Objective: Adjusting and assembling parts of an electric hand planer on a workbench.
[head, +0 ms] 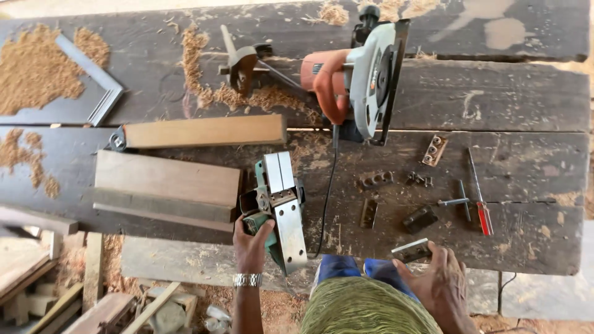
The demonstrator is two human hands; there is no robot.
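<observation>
- The planer, green with its metal sole upturned, is gripped at the bench edge by the left hand.
- A small metal blade is touched by the right hand; whether it is actually grasped cannot be told.

The workbench is made of dark, worn planks with gaps between them. Heaps of sawdust lie on its far left part. Below the bench's near edge, to the left, the ground is covered with wood offcuts and shavings. Bright daylight falls beyond the bench's far edge.
</observation>
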